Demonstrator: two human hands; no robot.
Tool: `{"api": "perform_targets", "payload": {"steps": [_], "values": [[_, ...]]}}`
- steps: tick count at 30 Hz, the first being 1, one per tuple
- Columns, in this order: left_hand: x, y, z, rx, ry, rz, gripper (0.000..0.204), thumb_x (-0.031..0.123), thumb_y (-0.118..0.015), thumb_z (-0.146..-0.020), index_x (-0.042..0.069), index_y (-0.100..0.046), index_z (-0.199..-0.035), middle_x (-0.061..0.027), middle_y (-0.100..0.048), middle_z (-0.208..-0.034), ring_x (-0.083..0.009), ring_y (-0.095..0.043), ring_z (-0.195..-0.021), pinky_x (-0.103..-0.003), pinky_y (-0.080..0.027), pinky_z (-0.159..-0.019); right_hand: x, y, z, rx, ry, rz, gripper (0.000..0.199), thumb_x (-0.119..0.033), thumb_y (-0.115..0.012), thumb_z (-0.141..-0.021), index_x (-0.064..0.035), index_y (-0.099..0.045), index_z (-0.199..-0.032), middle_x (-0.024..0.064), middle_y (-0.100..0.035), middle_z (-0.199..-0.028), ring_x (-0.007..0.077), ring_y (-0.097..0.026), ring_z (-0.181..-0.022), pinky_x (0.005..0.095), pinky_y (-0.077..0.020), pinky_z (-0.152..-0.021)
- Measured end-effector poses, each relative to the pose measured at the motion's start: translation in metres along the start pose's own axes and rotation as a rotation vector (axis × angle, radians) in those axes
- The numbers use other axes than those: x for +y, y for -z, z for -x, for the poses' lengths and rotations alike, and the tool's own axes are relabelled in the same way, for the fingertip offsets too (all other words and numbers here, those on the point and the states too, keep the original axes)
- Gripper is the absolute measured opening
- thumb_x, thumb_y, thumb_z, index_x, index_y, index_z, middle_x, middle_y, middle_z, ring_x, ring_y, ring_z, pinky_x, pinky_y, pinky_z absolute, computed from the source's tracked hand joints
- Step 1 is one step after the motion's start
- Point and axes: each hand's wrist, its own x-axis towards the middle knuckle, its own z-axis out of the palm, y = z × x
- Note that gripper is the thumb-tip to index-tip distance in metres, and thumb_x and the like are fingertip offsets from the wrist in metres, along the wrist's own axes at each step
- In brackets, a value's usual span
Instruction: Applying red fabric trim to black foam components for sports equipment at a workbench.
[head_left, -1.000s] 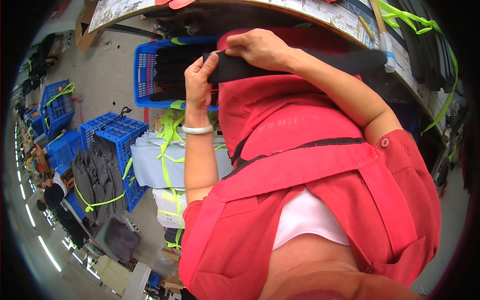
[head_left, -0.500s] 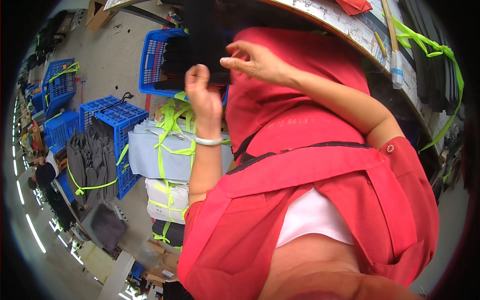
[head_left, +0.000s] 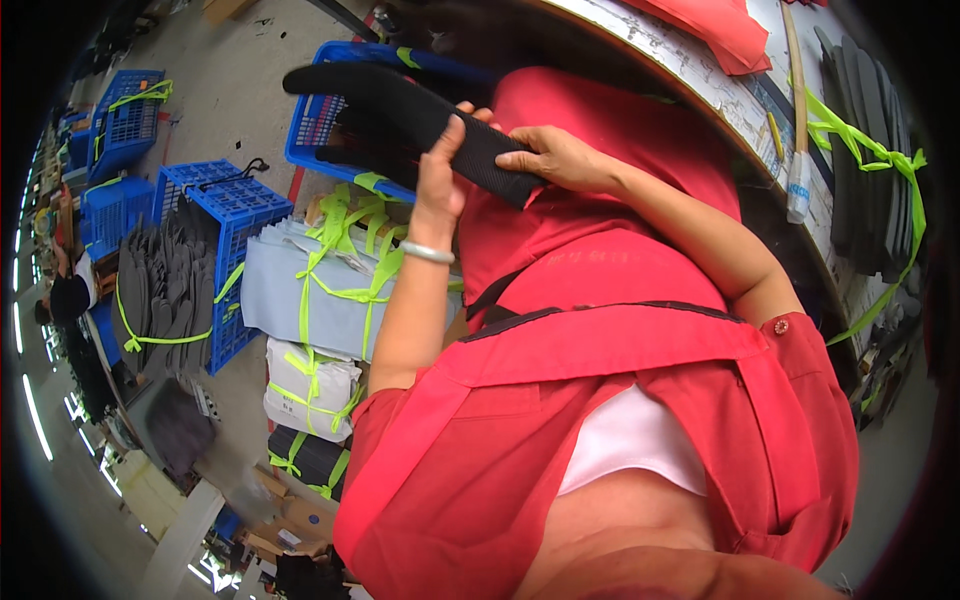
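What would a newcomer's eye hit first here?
First, the bright red apron, filling the middle of the view. Then the black ribbed fabric piece, upper middle, held by the left hand and right hand, its far end crossing in front of a blue plastic crate. Also neon-yellow ties around the pale-blue sheet bundle, left of the left forearm.

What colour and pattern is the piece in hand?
The held piece is black with fine parallel lines; best seen in the head view.
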Motion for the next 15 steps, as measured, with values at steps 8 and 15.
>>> {"api": "perform_targets", "payload": {"steps": [8,15], "values": [[0.049,0.026,-0.015,0.265,-0.119,0.093,0.009,0.009,-0.071,-0.081,0.005,-0.065,-0.086,-0.0120,-0.069,-0.083,-0.0238,-0.067,-0.076,-0.036,-0.056,-0.075,-0.050,-0.003,0.031,-0.164,0.030,0.028,0.035,-0.030,-0.061,-0.093,0.0039,-0.059,-0.102,0.0133,-0.063,-0.081,0.0206,-0.060,-0.074,0.0356,-0.0467,-0.069],[0.063,0.068,-0.037,0.387,-0.171,0.031,0.012,0.010,-0.073,-0.079,0.004,-0.064,-0.082,-0.0108,-0.067,-0.077,-0.0236,-0.065,-0.068,-0.035,-0.056,-0.067,-0.068,0.000,0.048,-0.211,-0.044,0.241,0.034,-0.030,-0.060,-0.093,0.0027,-0.058,-0.100,0.0208,-0.061,-0.080,0.0334,-0.062,-0.078,0.0391,-0.0467,-0.070]]}}
